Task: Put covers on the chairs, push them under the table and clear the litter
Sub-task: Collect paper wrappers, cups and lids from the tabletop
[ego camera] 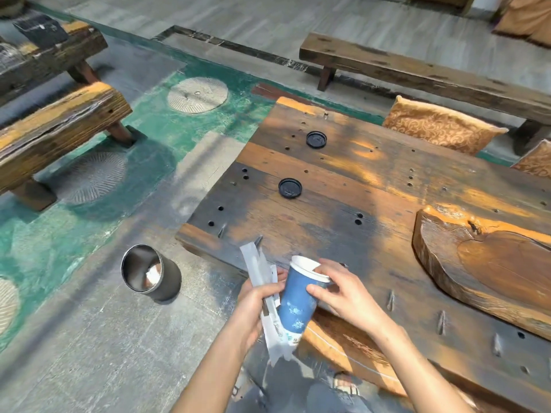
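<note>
Both hands hold litter at the near edge of the table, and the bin waits off to the left.

The blue paper cup (295,305) is in the lower middle of the frame, over the near edge of the dark wooden table (372,180). It is almost standing up: its long side runs bottom to top, with the open mouth up and leaning a little right. The right hand (343,293) pinches its white rim with curled fingers (319,290). The left hand (256,305) grips the torn white paper wrappers (259,269) just beside the cup. The shiny round metal bin (149,272) sits on the floor at lower left, so the left hand is nearer to it. A round black plastic lid (316,139) and a second black lid (289,188) lie farther up the table, well apart from both hands.
</note>
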`<state>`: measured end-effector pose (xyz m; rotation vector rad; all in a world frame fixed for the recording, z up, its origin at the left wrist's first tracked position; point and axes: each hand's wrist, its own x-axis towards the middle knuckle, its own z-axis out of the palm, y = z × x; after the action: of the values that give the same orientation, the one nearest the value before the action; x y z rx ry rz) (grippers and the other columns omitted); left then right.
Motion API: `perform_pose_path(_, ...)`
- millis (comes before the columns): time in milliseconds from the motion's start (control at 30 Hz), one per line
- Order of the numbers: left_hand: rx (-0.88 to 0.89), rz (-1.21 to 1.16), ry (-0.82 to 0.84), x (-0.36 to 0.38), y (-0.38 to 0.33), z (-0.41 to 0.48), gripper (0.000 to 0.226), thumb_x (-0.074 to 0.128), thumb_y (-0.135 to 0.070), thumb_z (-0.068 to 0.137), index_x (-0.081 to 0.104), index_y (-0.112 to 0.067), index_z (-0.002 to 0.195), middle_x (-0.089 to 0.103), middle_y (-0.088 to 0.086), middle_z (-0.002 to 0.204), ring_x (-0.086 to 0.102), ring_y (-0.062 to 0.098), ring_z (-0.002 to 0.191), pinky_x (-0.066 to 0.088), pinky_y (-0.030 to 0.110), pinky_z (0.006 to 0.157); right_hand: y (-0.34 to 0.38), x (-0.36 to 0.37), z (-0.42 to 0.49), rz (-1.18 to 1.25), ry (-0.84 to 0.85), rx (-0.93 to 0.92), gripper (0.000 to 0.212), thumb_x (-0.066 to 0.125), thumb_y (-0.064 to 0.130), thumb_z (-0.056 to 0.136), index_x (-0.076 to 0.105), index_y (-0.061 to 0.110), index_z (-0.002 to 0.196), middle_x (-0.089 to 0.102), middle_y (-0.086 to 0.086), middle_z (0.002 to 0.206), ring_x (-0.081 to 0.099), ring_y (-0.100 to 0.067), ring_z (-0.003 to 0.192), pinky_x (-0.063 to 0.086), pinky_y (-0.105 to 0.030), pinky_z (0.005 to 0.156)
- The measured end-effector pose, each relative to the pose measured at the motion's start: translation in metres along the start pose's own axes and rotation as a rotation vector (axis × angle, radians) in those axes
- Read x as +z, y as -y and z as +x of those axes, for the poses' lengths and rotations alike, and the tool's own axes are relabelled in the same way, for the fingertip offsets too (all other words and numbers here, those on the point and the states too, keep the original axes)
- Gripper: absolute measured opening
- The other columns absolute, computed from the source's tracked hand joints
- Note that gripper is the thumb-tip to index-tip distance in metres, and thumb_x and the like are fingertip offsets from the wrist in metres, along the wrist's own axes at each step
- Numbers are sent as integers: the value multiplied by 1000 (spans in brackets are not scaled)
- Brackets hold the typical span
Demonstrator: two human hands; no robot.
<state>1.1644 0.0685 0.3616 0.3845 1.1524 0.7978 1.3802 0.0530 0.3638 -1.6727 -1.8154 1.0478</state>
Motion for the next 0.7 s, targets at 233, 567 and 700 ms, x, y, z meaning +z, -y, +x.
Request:
perform_pose_path(233,-3,31,173,-72,-44,3,54,73,4,73,67,-7,126,75,24,116,75,38,102,61,39,79,65,55,39,-15,121,-71,27,57,31,103,65,17,125,57,4,132,52,-8,126,39,-25,108)
perform_pose_path(567,4,47,257,-100,-115,46,65,87,1,74,60,-5,132,73,27,120,71,45,110,62,47,85,106,75,109,293,57,55,32,53,56,100,61,27,112,68,9,109,65,-10,102,50,-26,87)
perform_pose_path(700,13,161,215,-112,-156,84,64,90,-5,73,61,-3,130,74,25,118,71,43,110,60,51,92,104,92,162,348,28,84,44,51,64,97,60,25,116,69,6,108,65,-12,100,50,-38,89)
